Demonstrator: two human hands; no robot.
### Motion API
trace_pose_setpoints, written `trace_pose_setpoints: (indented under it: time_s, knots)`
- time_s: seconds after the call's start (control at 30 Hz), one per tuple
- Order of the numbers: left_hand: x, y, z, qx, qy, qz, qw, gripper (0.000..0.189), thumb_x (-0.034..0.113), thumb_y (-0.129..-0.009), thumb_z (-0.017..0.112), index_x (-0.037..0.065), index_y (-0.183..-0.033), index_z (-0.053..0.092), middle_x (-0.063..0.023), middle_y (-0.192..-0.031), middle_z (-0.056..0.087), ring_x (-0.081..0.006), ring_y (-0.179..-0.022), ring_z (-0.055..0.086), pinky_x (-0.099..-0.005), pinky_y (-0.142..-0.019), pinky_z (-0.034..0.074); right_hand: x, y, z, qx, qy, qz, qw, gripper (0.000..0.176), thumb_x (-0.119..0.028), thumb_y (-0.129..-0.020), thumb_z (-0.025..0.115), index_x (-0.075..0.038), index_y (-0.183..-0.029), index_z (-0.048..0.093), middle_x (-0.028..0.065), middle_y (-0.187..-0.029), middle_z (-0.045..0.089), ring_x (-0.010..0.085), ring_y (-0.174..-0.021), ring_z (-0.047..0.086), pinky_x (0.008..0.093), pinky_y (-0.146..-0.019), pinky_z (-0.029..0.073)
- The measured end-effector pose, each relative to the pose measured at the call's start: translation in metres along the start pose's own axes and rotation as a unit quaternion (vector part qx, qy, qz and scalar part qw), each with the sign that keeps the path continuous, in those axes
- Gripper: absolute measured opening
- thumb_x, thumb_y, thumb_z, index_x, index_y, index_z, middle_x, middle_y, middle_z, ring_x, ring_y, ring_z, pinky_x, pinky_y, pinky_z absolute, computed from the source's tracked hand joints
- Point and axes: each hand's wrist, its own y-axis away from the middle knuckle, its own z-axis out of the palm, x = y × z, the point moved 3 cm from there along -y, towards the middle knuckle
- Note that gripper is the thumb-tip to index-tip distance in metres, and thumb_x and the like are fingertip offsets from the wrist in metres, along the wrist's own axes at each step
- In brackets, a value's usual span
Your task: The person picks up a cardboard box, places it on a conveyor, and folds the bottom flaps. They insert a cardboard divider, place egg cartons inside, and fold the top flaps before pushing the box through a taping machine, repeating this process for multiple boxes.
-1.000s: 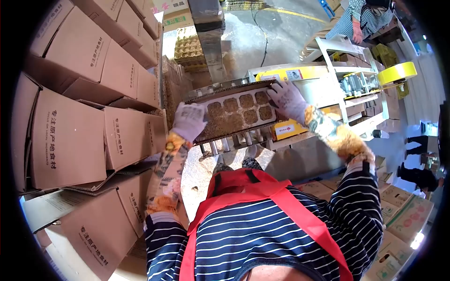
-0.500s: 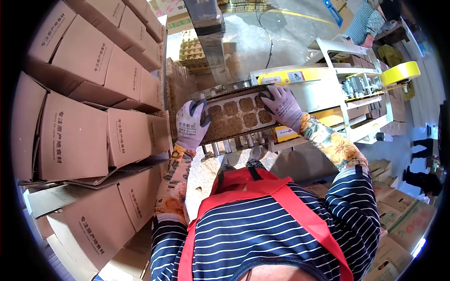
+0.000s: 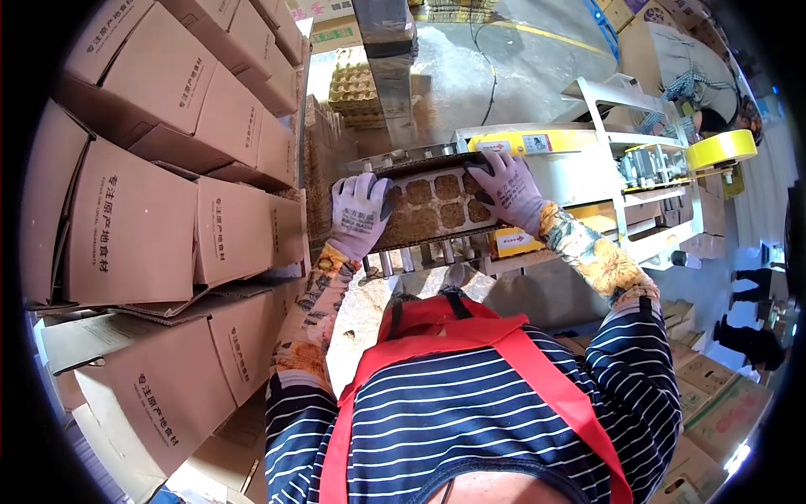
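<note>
On a roller conveyor (image 3: 418,254) lies an open cardboard box holding a white divider (image 3: 435,202) with square cells filled with brown, crumbly-looking material. My left hand (image 3: 359,212), in a light glove with dark fingertips, rests over the left end of the box, its fingertips on the contents or divider. At the right end, my right hand (image 3: 507,191), gloved the same way, has its fingers over the box's edge and its fingertips by the last cells. Whether either hand grips the divider or the box wall cannot be told.
Cardboard boxes (image 3: 134,227) are stacked high on my left. To the right stands a taping machine (image 3: 651,160) with a yellow tape roll (image 3: 720,151). A metal post (image 3: 390,84) rises beyond the conveyor. A person (image 3: 701,92) bends near boxes at the upper right.
My left hand has shifted right, further over the box's left end. My right hand stays at the right end. The person at the upper right has bent over. The view has shifted slightly.
</note>
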Motion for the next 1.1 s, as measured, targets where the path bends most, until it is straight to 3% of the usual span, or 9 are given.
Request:
trace_pose_setpoints:
  time_s: [0.13, 0.5, 0.63, 0.77, 0.8, 0.87, 0.97, 1.07, 1.1]
  knots:
    - [0.005, -0.015, 0.014, -0.123, -0.014, -0.01, 0.992, 0.04, 0.025, -0.078, 0.072, 0.018, -0.115, 0.06, -0.006, -0.103, 0.057, -0.0274, -0.098, 0.058, -0.0436, -0.084, 0.043, 0.001, -0.008, 0.002, -0.013, 0.029, 0.014, 0.999, 0.054, -0.028, -0.073, 0.077, -0.018, -0.124, 0.06, 0.0088, -0.116, 0.057, 0.0275, -0.11, 0.054, 0.0429, -0.092, 0.044]
    - [0.005, 0.002, -0.03, -0.028, 0.18, 0.108, 0.977, 0.032, 0.013, -0.073, 0.073, 0.017, -0.105, 0.069, -0.0061, -0.1, 0.059, -0.0288, -0.093, 0.057, -0.0434, -0.082, 0.046, 0.01, 0.008, -0.002, 0.199, -0.083, -0.075, 0.974, 0.03, -0.029, -0.072, 0.074, -0.016, -0.097, 0.068, 0.0044, -0.101, 0.061, 0.0259, -0.097, 0.057, 0.0463, -0.089, 0.042]
    - [0.005, 0.019, -0.013, -0.088, 0.2, 0.206, 0.954, 0.033, 0.016, -0.071, 0.074, 0.016, -0.103, 0.069, -0.0064, -0.109, 0.062, -0.0278, -0.102, 0.059, -0.0445, -0.093, 0.046, -0.003, 0.017, 0.008, 0.143, -0.069, -0.221, 0.962, 0.022, -0.03, -0.074, 0.071, -0.017, -0.092, 0.067, 0.0031, -0.101, 0.062, 0.024, -0.097, 0.058, 0.0441, -0.09, 0.043]
    - [0.018, 0.025, 0.005, -0.301, 0.139, 0.249, 0.91, 0.028, 0.031, -0.084, 0.065, 0.014, -0.105, 0.07, -0.0116, -0.129, 0.057, -0.0307, -0.123, 0.051, -0.0462, -0.108, 0.037, -0.031, 0.008, 0.042, -0.124, 0.074, -0.307, 0.941, 0.015, -0.032, -0.083, 0.062, -0.017, -0.083, 0.061, 0.0035, -0.087, 0.057, 0.0232, -0.087, 0.056, 0.041, -0.085, 0.043]
    - [0.025, 0.018, 0.001, -0.467, 0.058, 0.246, 0.847, 0.039, 0.04, -0.087, 0.06, 0.014, -0.116, 0.067, -0.0132, -0.142, 0.05, -0.0328, -0.133, 0.043, -0.0475, -0.114, 0.031, -0.034, 0.005, 0.042, -0.154, 0.063, -0.293, 0.942, 0.018, -0.033, -0.083, 0.062, -0.015, -0.086, 0.062, 0.0036, -0.089, 0.058, 0.0234, -0.09, 0.057, 0.0409, -0.086, 0.043]
    - [0.01, 0.043, 0.023, -0.41, 0.102, 0.206, 0.883, 0.045, 0.041, -0.087, 0.061, 0.015, -0.123, 0.063, -0.0135, -0.145, 0.047, -0.0333, -0.136, 0.04, -0.0478, -0.116, 0.028, -0.026, 0.009, 0.03, -0.185, 0.056, -0.281, 0.94, 0.021, -0.034, -0.084, 0.062, -0.014, -0.088, 0.063, 0.0037, -0.091, 0.059, 0.0237, -0.094, 0.057, 0.0408, -0.087, 0.043]
    - [0.005, 0.045, 0.024, -0.411, 0.165, 0.109, 0.89, 0.063, 0.047, -0.087, 0.062, 0.015, -0.14, 0.052, -0.0151, -0.151, 0.041, -0.0351, -0.141, 0.034, -0.0472, -0.12, 0.021, 0.027, 0.043, -0.042, 0.187, -0.243, -0.073, 0.949, 0.066, -0.03, -0.075, 0.078, -0.001, -0.13, 0.055, 0.0185, -0.126, 0.058, 0.0382, -0.12, 0.053, 0.0486, -0.106, 0.039]
    - [0.003, 0.032, 0.021, -0.452, 0.181, 0.076, 0.87, 0.076, 0.054, -0.08, 0.069, 0.011, -0.14, 0.051, -0.0164, -0.152, 0.039, -0.0354, -0.142, 0.034, -0.0445, -0.12, 0.022, 0.036, 0.084, -0.031, -0.06, -0.271, -0.043, 0.96, 0.089, -0.028, -0.065, 0.085, 0.002, -0.139, 0.046, 0.0229, -0.14, 0.049, 0.043, -0.128, 0.047, 0.048, -0.11, 0.036]
    - [0.002, 0.027, 0.02, -0.451, 0.183, 0.077, 0.87, 0.076, 0.054, -0.08, 0.069, 0.011, -0.14, 0.051, -0.0164, -0.152, 0.039, -0.0354, -0.142, 0.034, -0.0445, -0.12, 0.022, 0.035, 0.1, -0.007, -0.026, -0.212, -0.102, 0.972, 0.092, -0.03, -0.063, 0.087, 0.004, -0.138, 0.045, 0.0243, -0.143, 0.046, 0.0418, -0.13, 0.045, 0.0457, -0.109, 0.038]
